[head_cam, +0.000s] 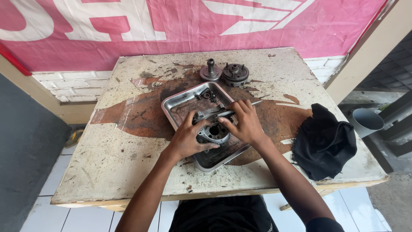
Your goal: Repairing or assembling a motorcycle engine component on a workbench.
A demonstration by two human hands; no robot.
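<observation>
Both forearms reach up from the near edge of the worn table (107, 172), converging over a shallow metal tray (180, 101) that sits at an angle in the middle of the tabletop. The left hand (186, 137) lies palm down with its fingers curled around the left side of a round grey metal engine part (213, 132) resting in the tray, its thumb spread toward the near rim of the part. The right hand (245, 122) is bent at the wrist, knuckles up, its fingers closed around a thin metal tool (234, 111) whose shaft lies across the top of the part and pokes out to the right past the fingers. The two hands nearly meet over the part's open centre.

To the right, near the table's right edge, a crumpled black cloth (324, 141) lies well apart from the tray. Small dark loose pieces (207, 94) sit in the tray's far corner. Beyond the tray, near the far edge, a flanged shaft piece (210, 71) stands just beside a toothed gear assembly (235, 74). Behind the table hangs a pink and white banner (128, 30).
</observation>
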